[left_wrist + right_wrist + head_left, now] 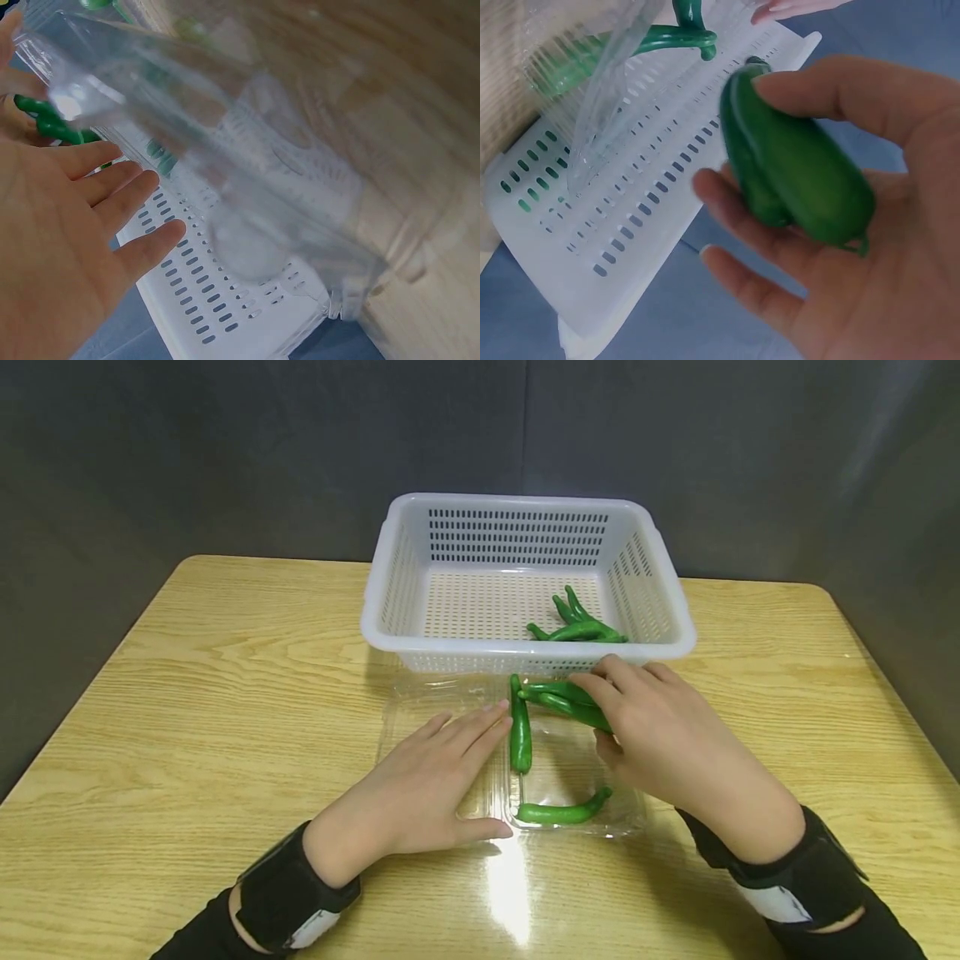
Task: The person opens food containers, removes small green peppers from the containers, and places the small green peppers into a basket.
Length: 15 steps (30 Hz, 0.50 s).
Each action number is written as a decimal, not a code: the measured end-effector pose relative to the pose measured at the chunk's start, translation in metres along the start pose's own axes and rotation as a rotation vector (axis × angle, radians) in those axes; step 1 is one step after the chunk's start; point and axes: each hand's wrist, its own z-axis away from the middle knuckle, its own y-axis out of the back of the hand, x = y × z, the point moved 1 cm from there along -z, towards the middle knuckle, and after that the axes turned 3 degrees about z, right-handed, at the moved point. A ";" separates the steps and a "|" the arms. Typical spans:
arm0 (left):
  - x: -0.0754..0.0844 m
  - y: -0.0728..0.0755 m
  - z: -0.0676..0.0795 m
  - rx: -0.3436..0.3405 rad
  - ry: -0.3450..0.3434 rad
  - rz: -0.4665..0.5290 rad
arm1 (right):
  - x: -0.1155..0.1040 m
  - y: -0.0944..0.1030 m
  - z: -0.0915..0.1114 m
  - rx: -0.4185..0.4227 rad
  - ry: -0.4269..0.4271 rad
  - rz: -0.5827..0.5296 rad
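A clear plastic clamshell box [558, 747] lies unfolded on the table, its lid [420, 702] to the left. My left hand [427, 785] is spread flat over the lid, fingertips right at the hinge side; its fingers are straight in the left wrist view. One green pepper [521, 735] stands lengthwise along the box's left side, and a curved one [564, 812] lies across its near end. Over the far right part of the box, my right hand [660, 727] holds green peppers [795, 150] between thumb and fingers, two of them showing in the right wrist view.
A white slotted basket [528, 647] stands just behind the box, with several green peppers [581, 627] in its right front corner. The wooden table [225, 710] extends to both sides. A dark grey wall [300, 460] rises behind.
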 end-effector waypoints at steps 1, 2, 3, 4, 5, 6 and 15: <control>0.000 0.000 0.000 0.000 0.000 0.000 | 0.000 0.000 0.000 0.007 0.003 -0.007; 0.000 0.000 0.000 -0.001 0.000 0.000 | 0.000 0.001 0.000 0.016 0.007 -0.011; 0.000 0.000 0.000 -0.001 0.001 0.001 | 0.001 0.001 -0.001 0.025 0.011 -0.013; 0.000 0.000 0.000 -0.002 0.001 0.000 | 0.001 0.001 -0.001 0.036 0.018 -0.017; 0.000 0.000 0.000 -0.004 0.002 0.002 | 0.001 0.001 -0.002 0.047 0.025 -0.021; 0.000 0.000 -0.001 -0.005 0.002 0.004 | 0.001 0.001 -0.002 0.059 0.032 -0.024; 0.000 0.000 -0.001 -0.007 0.005 0.017 | 0.007 0.003 -0.006 0.216 0.070 -0.002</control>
